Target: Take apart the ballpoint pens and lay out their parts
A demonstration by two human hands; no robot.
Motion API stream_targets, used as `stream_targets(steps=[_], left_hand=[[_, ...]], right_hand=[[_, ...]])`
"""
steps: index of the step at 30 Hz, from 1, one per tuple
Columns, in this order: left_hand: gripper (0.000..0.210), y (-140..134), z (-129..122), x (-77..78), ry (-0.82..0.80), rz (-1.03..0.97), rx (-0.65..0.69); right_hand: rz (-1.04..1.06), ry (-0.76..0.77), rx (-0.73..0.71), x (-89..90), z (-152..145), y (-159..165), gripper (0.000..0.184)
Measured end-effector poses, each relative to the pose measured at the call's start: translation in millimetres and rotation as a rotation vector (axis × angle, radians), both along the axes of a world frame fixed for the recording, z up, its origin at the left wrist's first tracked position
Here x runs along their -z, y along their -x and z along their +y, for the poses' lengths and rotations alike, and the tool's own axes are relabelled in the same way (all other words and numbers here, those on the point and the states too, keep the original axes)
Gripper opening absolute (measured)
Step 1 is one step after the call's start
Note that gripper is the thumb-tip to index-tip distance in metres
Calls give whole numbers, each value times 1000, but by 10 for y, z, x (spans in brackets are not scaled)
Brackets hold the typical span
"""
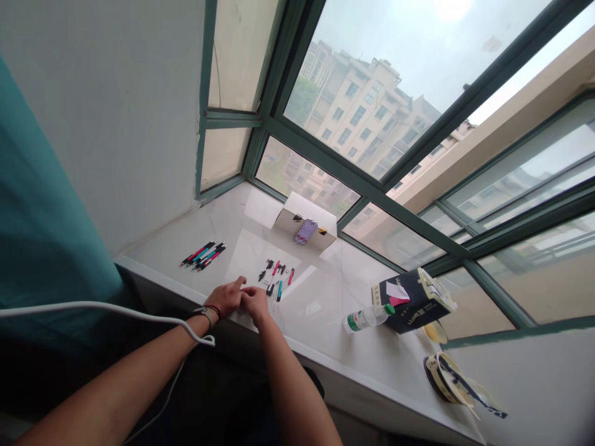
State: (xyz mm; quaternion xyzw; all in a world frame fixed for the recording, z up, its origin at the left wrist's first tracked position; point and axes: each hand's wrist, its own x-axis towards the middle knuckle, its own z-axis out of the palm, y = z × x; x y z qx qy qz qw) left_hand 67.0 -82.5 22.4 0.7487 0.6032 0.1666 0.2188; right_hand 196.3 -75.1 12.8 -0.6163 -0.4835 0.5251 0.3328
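My left hand (227, 297) and my right hand (255, 302) meet near the front edge of the white sill, fingertips touching. Both have their fingers closed; anything held between them is hidden or too small to name. Just beyond lie loose pen parts: a red barrel (276, 268), another red barrel (291, 276), a teal barrel (279, 291) and several small black pieces (262, 275). A group of whole pens (203, 255) in red, teal and black lies side by side to the left of my hands.
A white box (304, 230) with a purple item stands against the window. To the right are a plastic bottle (367, 318) with a green cap, a dark carton (411, 303) and a round container (441, 378). A white cable (116, 314) crosses over my left forearm.
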Motion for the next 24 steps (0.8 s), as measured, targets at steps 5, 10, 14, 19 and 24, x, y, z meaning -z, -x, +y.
stream_targets(steps=[5, 10, 14, 19, 24], left_hand=[[28, 8, 4, -27, 6, 33, 26], [21, 15, 7, -29, 12, 44, 77], [28, 4, 7, -7, 9, 18, 91], [24, -10, 8, 39, -26, 37, 90], [27, -19, 12, 69, -68, 42, 66]], right_hand=[[32, 16, 40, -32, -20, 14, 10], [107, 33, 65, -38, -56, -7, 9], [15, -68, 5, -33, -58, -34, 14], [-332, -236, -35, -69, -68, -53, 12], [-474, -342, -58, -118, -118, -342, 12]])
